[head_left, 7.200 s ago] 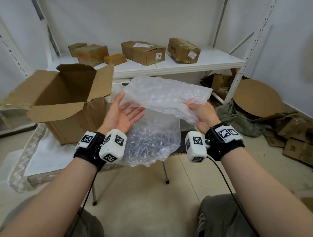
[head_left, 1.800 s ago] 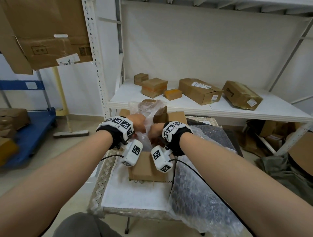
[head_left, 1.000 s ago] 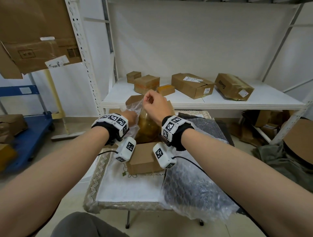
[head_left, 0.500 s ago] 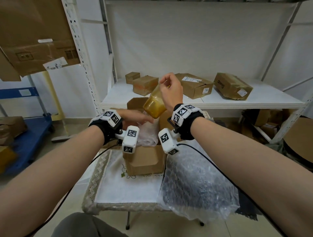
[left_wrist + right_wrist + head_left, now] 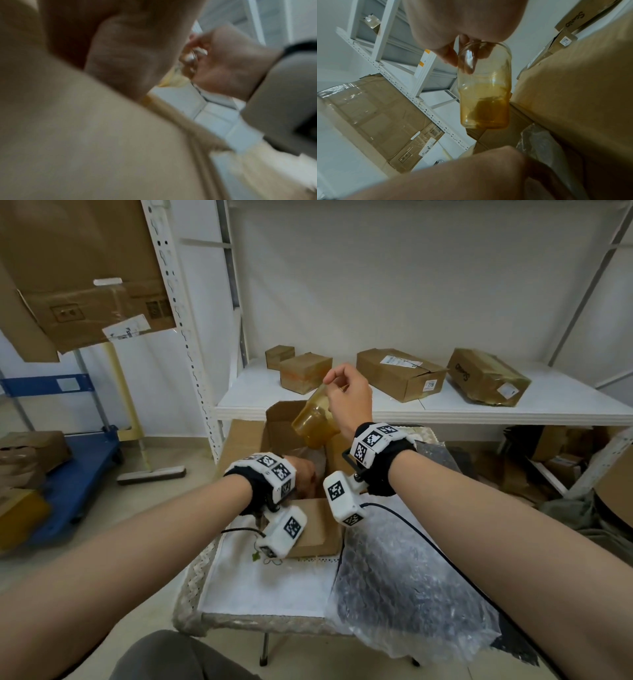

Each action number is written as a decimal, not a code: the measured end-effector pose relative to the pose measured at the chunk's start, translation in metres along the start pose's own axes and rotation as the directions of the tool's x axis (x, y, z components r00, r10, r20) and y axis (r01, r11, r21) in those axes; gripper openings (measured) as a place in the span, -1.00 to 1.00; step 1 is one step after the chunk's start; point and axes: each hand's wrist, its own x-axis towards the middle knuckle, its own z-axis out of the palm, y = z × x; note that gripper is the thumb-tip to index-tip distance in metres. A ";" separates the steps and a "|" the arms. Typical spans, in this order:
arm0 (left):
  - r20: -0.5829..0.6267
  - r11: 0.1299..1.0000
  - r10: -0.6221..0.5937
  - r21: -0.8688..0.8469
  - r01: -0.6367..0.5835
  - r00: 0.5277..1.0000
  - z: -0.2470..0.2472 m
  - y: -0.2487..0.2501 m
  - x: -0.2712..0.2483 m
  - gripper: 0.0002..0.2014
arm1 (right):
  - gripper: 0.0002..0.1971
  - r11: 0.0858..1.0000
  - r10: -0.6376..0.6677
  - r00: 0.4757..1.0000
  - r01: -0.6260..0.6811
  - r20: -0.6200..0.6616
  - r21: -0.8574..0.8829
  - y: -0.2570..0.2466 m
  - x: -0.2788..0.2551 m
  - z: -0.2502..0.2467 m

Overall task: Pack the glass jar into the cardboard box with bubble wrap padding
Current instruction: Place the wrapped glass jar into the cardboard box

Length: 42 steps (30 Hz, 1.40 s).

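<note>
My right hand [image 5: 331, 383] pinches the rim of the amber glass jar [image 5: 313, 423] and holds it tilted, bottom down, above the open cardboard box [image 5: 279, 419]. In the right wrist view the fingers [image 5: 464, 63] grip the mouth of the jar [image 5: 485, 93], which hangs over the box wall [image 5: 573, 94] and a piece of bubble wrap [image 5: 537, 140]. My left hand [image 5: 304, 474] reaches down into the box onto the bubble wrap [image 5: 314, 456]; its fingers are hidden. The left wrist view is blurred and shows only a box flap [image 5: 85, 135].
The box stands on a small table with a white cloth [image 5: 260, 583]. A second bubble wrap sheet [image 5: 404, 587] drapes over the table's right edge. Behind is a white shelf [image 5: 445, 409] with several small boxes [image 5: 400, 374]. A blue cart [image 5: 78, 460] stands at the left.
Over the last second my right hand lifted the jar out of the box and now holds it slightly lower. My left hand went from hovering flat over the wrap down into the box.
</note>
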 end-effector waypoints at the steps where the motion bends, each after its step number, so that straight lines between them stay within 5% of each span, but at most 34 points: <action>1: -0.027 0.999 -0.024 0.039 0.025 0.999 0.002 0.000 0.003 -0.69 | -0.69 1.000 -0.001 1.000 0.001 0.003 0.002 0.001 0.000 -0.001; 3: -0.042 1.000 -0.030 -0.001 0.030 0.999 0.005 -0.003 0.009 -0.57 | -0.71 1.000 -0.003 1.000 0.003 0.010 0.005 0.003 0.001 -0.003; 5: 0.029 0.970 0.060 -0.237 -0.051 0.998 0.007 -0.008 0.011 -0.41 | -0.71 1.000 -0.003 1.000 0.003 0.015 0.006 0.005 0.004 -0.006; 7: 0.122 0.839 0.191 -0.536 -0.098 0.974 0.002 -0.013 0.006 -0.28 | -0.70 1.000 -0.006 1.000 0.006 0.022 0.003 0.007 0.006 -0.007; 9: 0.099 0.659 0.199 -0.750 -0.059 0.975 0.000 -0.016 0.005 -0.60 | -0.69 1.000 -0.011 0.999 0.011 0.042 0.001 0.009 0.008 -0.008; 11: 0.034 0.596 0.068 -0.803 -0.013 0.997 0.002 -0.020 0.007 -0.89 | -0.70 1.000 -0.014 0.998 0.014 0.064 0.001 0.011 0.009 -0.007; 13: 0.053 0.643 -0.007 -0.765 0.044 0.999 0.004 -0.027 0.009 -0.88 | -0.71 1.000 -0.016 0.997 0.015 0.079 0.013 0.013 0.008 -0.005; 16: 0.183 0.786 0.092 -0.617 0.042 0.979 0.011 -0.020 0.000 -0.81 | -0.73 0.999 -0.024 0.995 0.022 0.092 0.026 0.015 0.007 -0.001; 19: 0.120 0.943 -0.102 -0.304 0.134 0.988 0.037 -0.021 0.011 -0.81 | -0.72 0.999 -0.025 0.994 0.021 0.107 0.035 0.016 0.007 0.001; 21: 0.046 0.943 -0.202 -0.259 0.207 0.978 0.040 -0.027 0.005 -0.88 | -0.69 0.999 -0.028 0.991 0.024 0.128 0.040 0.016 0.007 0.002; 24: 0.090 0.784 -0.209 -0.580 0.222 0.974 0.037 -0.037 0.007 -0.72 | -0.66 0.999 -0.028 0.986 0.024 0.166 0.024 0.018 0.007 0.004; 27: 0.065 0.757 -0.171 -0.629 0.173 0.983 0.035 -0.035 -0.001 -0.74 | -0.67 1.000 -0.024 0.982 0.023 0.187 0.006 0.019 0.006 0.006; 32: 0.277 0.912 0.014 -0.397 0.101 0.961 0.012 -0.026 -0.007 -0.75 | -0.69 0.998 -0.056 0.973 0.049 0.224 0.037 0.018 0.006 0.007; 38: 0.068 0.999 -0.019 -0.043 0.022 0.997 -0.014 -0.052 -0.028 -0.66 | -0.74 0.994 -0.082 0.960 0.058 0.267 0.093 0.014 0.000 0.011; 42: -0.150 0.994 0.032 -0.098 -0.047 0.988 -0.027 -0.072 -0.025 -0.82 | -0.76 0.986 -0.109 0.933 0.058 0.342 0.154 0.009 -0.010 0.013</action>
